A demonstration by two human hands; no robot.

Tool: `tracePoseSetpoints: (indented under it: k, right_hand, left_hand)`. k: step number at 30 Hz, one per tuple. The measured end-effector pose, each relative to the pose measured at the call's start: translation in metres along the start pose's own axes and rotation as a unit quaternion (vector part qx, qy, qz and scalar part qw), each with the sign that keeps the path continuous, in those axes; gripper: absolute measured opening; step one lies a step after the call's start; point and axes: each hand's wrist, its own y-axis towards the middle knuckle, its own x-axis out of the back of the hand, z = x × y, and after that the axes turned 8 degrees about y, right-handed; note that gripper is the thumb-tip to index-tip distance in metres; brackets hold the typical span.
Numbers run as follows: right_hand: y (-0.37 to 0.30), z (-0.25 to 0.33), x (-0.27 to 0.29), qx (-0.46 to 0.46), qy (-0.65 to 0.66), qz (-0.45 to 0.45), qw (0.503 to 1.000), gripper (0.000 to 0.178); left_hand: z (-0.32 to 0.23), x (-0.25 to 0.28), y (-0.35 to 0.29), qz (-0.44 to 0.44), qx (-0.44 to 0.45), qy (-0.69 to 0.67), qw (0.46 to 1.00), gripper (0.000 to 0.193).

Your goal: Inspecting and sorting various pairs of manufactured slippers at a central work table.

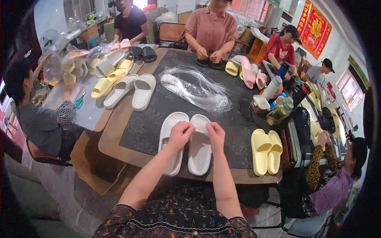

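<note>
A pair of light grey slide slippers lies before me at the table's near edge, a left slipper (174,119) and a right slipper (199,158). My left hand (180,135) is over the left slipper's strap, thumb and fingers pinched together toward the gap between the two. My right hand (216,137) is closed at the outer side of the right slipper's strap, fingertips against it. Whatever lies between the fingers of either hand is too small or hidden to make out. Beyond the slippers lies a loose bundle of clear plastic strands (194,89).
Yellow slippers (262,152) stand at the right, another grey pair (143,91) at the left. Bottles (273,88) and a jar (281,111) crowd the table's right edge. Scissors (79,102) lie on the left table. Several people work around; one (212,31) faces me handling dark slippers.
</note>
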Motion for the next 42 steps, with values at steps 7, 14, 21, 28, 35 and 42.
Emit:
tracePoseSetpoints:
  k: [7, 14, 21, 28, 35, 42]
  right_hand:
    - [-0.003, 0.001, -0.006, 0.121, -0.133, 0.085, 0.980, 0.008]
    - [-0.005, -0.002, -0.006, 0.118, -0.138, 0.114, 0.977, 0.005]
    - [0.003, -0.006, 0.006, 0.017, -0.017, 0.033, 0.999, 0.010]
    - [0.001, -0.004, 0.001, 0.029, -0.036, 0.022, 0.999, 0.008]
    - [-0.003, -0.004, -0.003, 0.139, -0.167, 0.117, 0.969, 0.009]
    - [0.004, -0.009, 0.007, -0.013, 0.041, -0.008, 0.999, 0.009]
  left_hand:
    - [0.005, -0.001, 0.000, -0.008, 0.000, 0.020, 1.000, 0.013]
    - [0.009, -0.001, -0.002, -0.004, -0.008, 0.010, 1.000, 0.014]
    - [0.007, -0.002, -0.001, 0.002, 0.011, 0.008, 1.000, 0.012]
    - [0.002, -0.002, 0.000, 0.000, -0.008, 0.007, 1.000, 0.014]
    - [0.008, -0.002, -0.002, 0.001, -0.011, 0.017, 1.000, 0.014]
    - [0.004, -0.002, -0.001, 0.006, 0.013, 0.003, 1.000, 0.014]
